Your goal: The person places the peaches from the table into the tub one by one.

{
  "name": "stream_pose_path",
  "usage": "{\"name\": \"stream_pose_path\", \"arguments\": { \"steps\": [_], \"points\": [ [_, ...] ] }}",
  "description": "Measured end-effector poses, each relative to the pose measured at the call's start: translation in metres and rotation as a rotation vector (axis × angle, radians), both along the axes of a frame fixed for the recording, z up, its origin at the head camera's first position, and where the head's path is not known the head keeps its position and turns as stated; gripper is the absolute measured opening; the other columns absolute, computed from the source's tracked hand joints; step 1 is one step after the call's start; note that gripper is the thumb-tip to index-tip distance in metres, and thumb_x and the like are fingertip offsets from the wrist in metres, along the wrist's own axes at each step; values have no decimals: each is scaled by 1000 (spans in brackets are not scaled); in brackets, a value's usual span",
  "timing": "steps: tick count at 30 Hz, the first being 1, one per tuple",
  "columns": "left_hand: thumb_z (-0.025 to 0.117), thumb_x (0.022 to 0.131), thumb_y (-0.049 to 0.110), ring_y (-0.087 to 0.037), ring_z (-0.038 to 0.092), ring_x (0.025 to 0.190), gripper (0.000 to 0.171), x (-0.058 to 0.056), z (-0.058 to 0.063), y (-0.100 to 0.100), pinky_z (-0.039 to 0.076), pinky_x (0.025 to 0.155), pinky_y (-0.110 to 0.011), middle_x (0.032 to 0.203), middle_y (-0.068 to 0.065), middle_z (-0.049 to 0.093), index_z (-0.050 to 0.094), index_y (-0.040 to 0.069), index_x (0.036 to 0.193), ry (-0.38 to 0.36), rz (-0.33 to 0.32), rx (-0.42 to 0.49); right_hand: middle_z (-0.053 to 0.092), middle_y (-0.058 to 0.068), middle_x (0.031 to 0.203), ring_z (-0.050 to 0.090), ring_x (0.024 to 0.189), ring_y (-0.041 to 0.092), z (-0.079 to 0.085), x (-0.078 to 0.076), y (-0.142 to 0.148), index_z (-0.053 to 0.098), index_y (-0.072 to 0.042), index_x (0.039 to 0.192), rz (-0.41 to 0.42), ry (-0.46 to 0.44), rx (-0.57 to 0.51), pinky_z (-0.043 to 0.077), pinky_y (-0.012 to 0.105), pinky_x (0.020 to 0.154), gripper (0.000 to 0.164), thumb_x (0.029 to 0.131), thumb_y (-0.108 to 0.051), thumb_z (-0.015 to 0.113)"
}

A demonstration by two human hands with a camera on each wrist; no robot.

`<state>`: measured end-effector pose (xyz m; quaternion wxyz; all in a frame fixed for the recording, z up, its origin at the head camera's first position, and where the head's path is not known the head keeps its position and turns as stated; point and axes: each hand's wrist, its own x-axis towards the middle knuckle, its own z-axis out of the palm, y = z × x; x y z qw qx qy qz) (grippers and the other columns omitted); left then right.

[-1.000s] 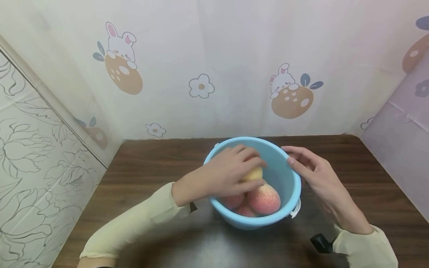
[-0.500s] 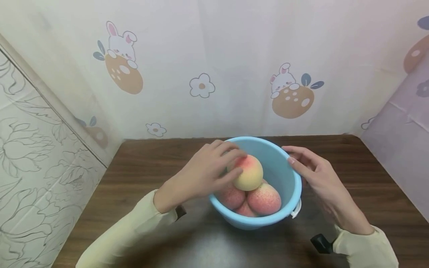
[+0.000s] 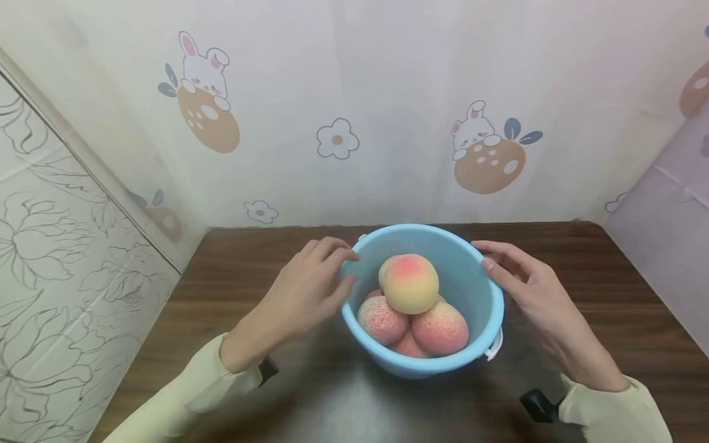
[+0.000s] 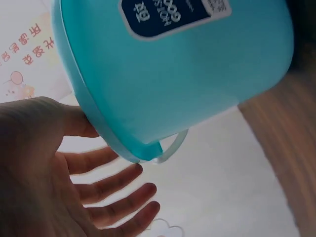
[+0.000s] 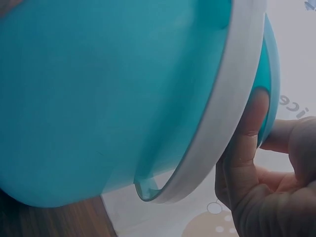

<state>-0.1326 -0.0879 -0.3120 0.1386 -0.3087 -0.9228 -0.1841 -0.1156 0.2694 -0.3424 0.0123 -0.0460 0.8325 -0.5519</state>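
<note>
A light blue bucket (image 3: 418,367) stands on the table with several peaches inside. On top of the pile sits a yellow peach (image 3: 411,286) with a red blush; speckled red peaches, such as a front one (image 3: 441,329), lie beneath and partly hide one another. Holding nothing, my left hand (image 3: 301,292) has its fingers loosely spread, fingertips right at the bucket's left rim. My right hand (image 3: 534,292) pinches the right rim between thumb and fingers. In the right wrist view, the thumb and fingers (image 5: 242,153) straddle the bucket's edge, beside its white handle (image 5: 217,108).
The dark wooden table (image 3: 249,258) ends at a pale curtain (image 3: 266,111) printed with rabbits and flowers. A flower-line panel (image 3: 50,277) stands along the left side. Black wrist mounts (image 3: 538,406) stick out below the cuffs.
My left hand has let go of the yellow peach on top of the pile and drawn back left, out of the bucket to its rim. My right hand keeps its hold on the rim.
</note>
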Motion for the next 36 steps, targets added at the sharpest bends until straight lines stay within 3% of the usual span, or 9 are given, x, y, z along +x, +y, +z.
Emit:
{"name": "stream_pose_path", "arguments": {
  "steps": [4, 9, 15, 21, 27, 30, 36],
  "points": [
    [68, 98, 26, -20, 61, 118, 35, 4, -2, -2, 57, 96, -39, 128, 2, 66, 66, 16, 132, -110, 69, 56, 64, -4, 113, 67, 94, 12, 1, 2, 2, 52, -22, 151, -4, -10, 16, 63, 33, 73, 48, 106, -35, 60],
    [69, 100, 26, -14, 67, 114, 43, 8, -1, -4, 61, 94, -38, 127, 6, 65, 61, 19, 141, -292, 105, 184, 65, -5, 111, 68, 85, 16, 3, 6, 3, 52, -20, 151, -5, -10, 33, 62, 35, 65, 49, 105, -34, 62],
    [66, 102, 26, -16, 70, 112, 52, 9, -3, -12, 61, 89, -36, 131, 7, 65, 53, 24, 152, -533, 71, 360, 66, -5, 112, 69, 72, 21, 4, 11, 5, 51, -18, 150, 12, -24, 9, 61, 35, 61, 48, 105, -29, 63],
    [63, 101, 18, -26, 66, 127, 58, 5, -4, -17, 62, 92, -41, 154, -3, 55, 47, 18, 156, -747, 11, 528, 67, -5, 115, 70, 73, 22, 5, 14, 7, 50, -16, 150, 31, -23, -8, 61, 35, 61, 48, 105, -25, 63],
    [63, 98, 9, -36, 74, 114, 62, 3, -5, -19, 63, 84, -50, 151, -13, 56, 46, 17, 157, -964, -30, 739, 66, -4, 114, 70, 72, 22, 5, 14, 6, 50, -15, 150, 39, -10, -7, 62, 35, 60, 48, 105, -23, 63],
    [65, 96, 8, -38, 74, 112, 63, 2, -6, -19, 62, 82, -55, 146, -18, 57, 46, 16, 156, -1013, -41, 803, 65, -3, 114, 70, 71, 22, 5, 14, 6, 50, -15, 150, 39, -2, -4, 61, 35, 60, 48, 105, -23, 63],
    [66, 95, 5, -34, 74, 106, 63, 3, -7, -18, 63, 81, -53, 142, -17, 57, 49, 18, 154, -1019, -19, 833, 64, -2, 116, 70, 68, 23, 4, 14, 6, 51, -15, 149, 36, -2, -25, 61, 35, 58, 47, 104, -21, 64]
  ]
}}
